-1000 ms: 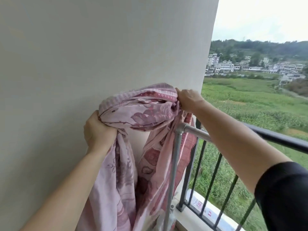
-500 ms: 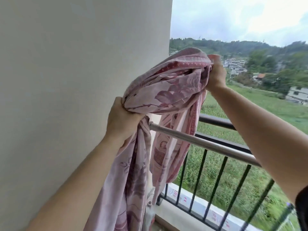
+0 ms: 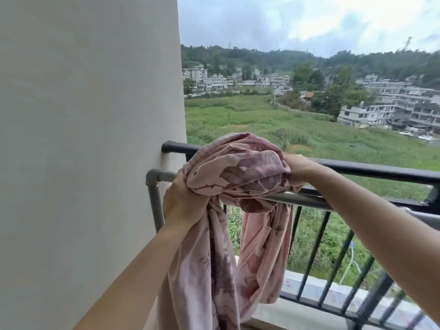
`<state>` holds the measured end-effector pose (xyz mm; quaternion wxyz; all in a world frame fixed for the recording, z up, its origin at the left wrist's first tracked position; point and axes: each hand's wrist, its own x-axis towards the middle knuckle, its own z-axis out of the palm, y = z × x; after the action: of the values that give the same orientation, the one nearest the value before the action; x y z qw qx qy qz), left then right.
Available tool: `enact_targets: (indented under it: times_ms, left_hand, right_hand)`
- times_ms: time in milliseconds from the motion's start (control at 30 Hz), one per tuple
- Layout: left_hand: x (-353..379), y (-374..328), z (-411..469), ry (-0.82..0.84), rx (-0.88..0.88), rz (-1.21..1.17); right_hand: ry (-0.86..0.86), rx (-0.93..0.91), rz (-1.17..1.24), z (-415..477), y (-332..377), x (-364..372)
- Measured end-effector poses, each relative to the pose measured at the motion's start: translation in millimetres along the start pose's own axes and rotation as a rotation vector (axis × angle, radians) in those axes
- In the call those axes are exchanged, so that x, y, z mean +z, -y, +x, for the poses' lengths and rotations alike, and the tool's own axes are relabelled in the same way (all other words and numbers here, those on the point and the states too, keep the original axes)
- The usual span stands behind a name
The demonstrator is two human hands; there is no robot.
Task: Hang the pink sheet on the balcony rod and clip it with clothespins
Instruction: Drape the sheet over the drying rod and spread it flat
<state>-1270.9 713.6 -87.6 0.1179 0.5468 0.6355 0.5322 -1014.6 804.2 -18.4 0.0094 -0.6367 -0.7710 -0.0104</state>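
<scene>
Over the balcony rod (image 3: 307, 198), left hand (image 3: 183, 201) and right hand (image 3: 297, 169) both grip the bunched pink sheet (image 3: 238, 167).

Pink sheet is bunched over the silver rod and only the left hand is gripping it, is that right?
Not quite. The head view shows both the left hand and the right hand gripping the pink sheet, bunched over the silver rod.

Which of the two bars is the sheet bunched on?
The nearer silver rod, with the grey elbow by the wall; the sheet covers it. The black rail runs behind, higher.
</scene>
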Motion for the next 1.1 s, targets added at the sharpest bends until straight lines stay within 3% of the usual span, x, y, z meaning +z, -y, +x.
enact_targets:
  times_ms: [100,267,467,733,833,933,1033,1100]
  left_hand:
    - [3,1,-4,-0.002,-0.037,-0.048]
    - [14,-13,-36,-0.031,-0.043,-0.139]
    - [42,-67,-81,0.085,-0.021,-0.263]
    - [113,-188,-151,0.074,0.093,-0.421]
    - [148,-228,-185,0.069,0.07,-0.485]
    - [168,-233,-200,0.135,0.008,-0.54]
    - [188,-226,-225,0.298,-0.104,-0.432]
    - [199,-218,-246,0.431,-0.155,-0.327]
  right_hand:
    - [0.034,-0.007,-0.019,-7,-5,6]
    - [-0.12,-0.068,0.045,-34,-19,6]
    - [-0.188,-0.007,0.097,-80,-79,-22]
    - [-0.541,0.028,0.5,-173,-186,-49]
    - [-0.66,0.1,0.548,-202,-233,-51]
    - [-0.567,0.176,0.559,-210,-261,-47]
    - [-0.399,0.179,0.411,-230,-278,-27]
    - [-0.425,0.173,0.439,-248,-287,1]
